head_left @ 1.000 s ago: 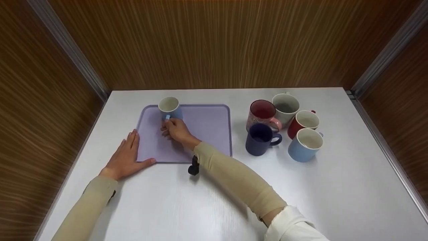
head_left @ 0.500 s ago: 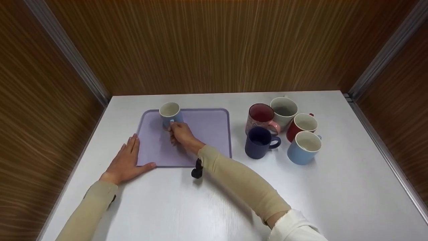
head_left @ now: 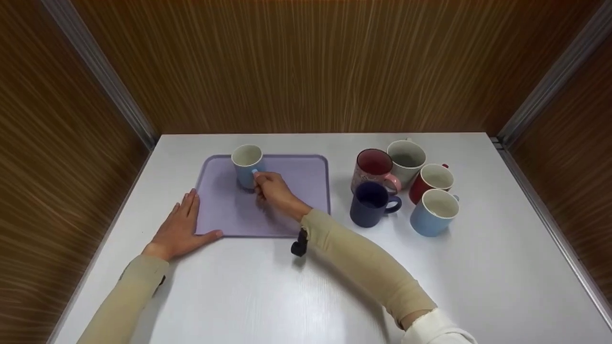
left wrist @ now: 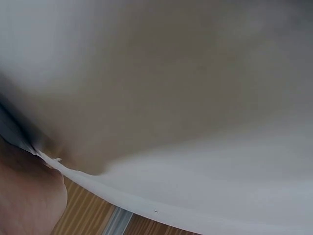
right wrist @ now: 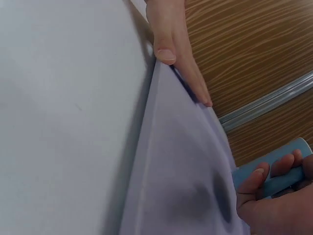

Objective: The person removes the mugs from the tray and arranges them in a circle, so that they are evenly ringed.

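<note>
My right hand (head_left: 279, 193) grips the handle of a light blue mug (head_left: 245, 174) with a cream inside. The mug is upright over the back left part of a lilac tray (head_left: 287, 162); whether its base touches the tray is hard to tell. In the right wrist view, curled fingers (right wrist: 283, 166) wrap the handle of the mug (right wrist: 244, 172), above a shadow on the tray (right wrist: 171, 161). My left hand (head_left: 177, 231) lies with straight fingers along the tray's left edge, its thumb at the front edge. The left wrist view is mostly blurred sleeve (left wrist: 171, 88).
Several mugs stand grouped right of the tray on the white table (head_left: 229, 286): a pink one (head_left: 363, 177), a navy one (head_left: 367, 210), a grey-white one (head_left: 409, 169), a red one (head_left: 417, 188) and another light blue one (head_left: 430, 222). Wood-grain panels (head_left: 306, 67) enclose the table.
My right hand has shifted the light blue mug to the right over the tray, away from its back left corner. My left hand has stayed at the tray's edge.
</note>
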Available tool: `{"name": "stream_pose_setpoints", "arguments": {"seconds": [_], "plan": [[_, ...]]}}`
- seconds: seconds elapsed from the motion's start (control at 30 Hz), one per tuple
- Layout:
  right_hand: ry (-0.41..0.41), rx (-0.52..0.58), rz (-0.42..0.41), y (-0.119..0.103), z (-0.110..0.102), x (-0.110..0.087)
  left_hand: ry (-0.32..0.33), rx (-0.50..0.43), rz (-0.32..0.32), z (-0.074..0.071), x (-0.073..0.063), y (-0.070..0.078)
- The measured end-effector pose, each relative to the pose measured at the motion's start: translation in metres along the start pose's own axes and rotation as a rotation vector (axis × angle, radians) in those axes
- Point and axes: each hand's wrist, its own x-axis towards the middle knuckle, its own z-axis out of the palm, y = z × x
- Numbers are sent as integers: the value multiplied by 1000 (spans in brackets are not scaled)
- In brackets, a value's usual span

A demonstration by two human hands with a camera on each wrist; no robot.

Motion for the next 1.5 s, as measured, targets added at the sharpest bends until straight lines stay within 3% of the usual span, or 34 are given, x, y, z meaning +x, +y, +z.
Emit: {"name": "stream_pose_setpoints", "arguments": {"seconds": [0.27,0.53,0.73,1.5], "plan": [[-98,-110,-108,-13,-30,-23,-1,-10,17,1,8,1],[-168,-72,-138,-18,-52,-52,15,-28,26,2,7,-1],[-194,-23,-170,-20,-71,-80,22,-25,29,3,6,-6],[-245,-40,-227,-43,-149,-169,28,-37,44,-8,6,-12]]}}
